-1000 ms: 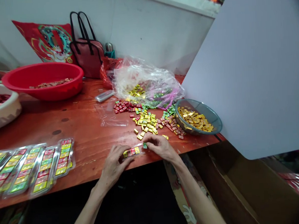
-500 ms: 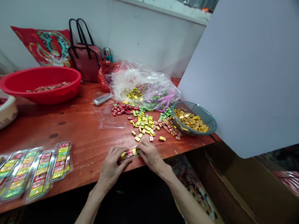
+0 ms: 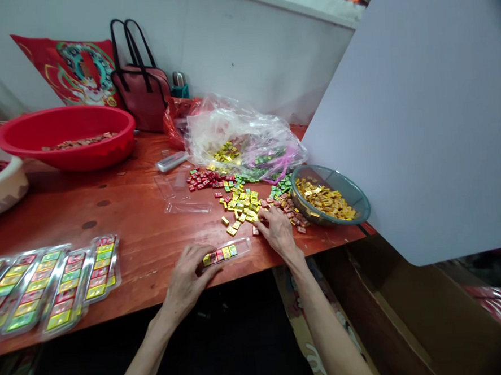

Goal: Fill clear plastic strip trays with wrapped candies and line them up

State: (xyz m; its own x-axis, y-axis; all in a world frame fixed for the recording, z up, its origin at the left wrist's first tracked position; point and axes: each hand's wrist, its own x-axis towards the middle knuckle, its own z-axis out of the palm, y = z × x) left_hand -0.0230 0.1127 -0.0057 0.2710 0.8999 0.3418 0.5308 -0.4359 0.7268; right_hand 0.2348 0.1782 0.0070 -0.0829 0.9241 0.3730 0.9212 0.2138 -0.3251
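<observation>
My left hand (image 3: 188, 275) rests at the table's front edge, its fingers curled around the near end of a clear plastic strip tray (image 3: 226, 251) that holds several small yellow, red and green foil pieces. My right hand (image 3: 276, 230) lies further right and forward, fingers bent down onto the loose pile of small foil pieces (image 3: 245, 202); whether it holds one is hidden under the fingers. The pile spreads between a crumpled clear bag (image 3: 243, 137) and a grey bowl (image 3: 353, 195) of gold pieces.
Several filled strip trays (image 3: 52, 281) lie at the front left of the red-brown table (image 3: 125, 218). A red basin (image 3: 67, 136), a white basin (image 3: 4, 185), a dark red handbag (image 3: 145, 92) and a red cushion stand behind. A large white board (image 3: 433, 120) rises at the right.
My right hand left the strip tray and moved forward and right onto the loose pile. My left hand stays on the tray, which now shows one more piece.
</observation>
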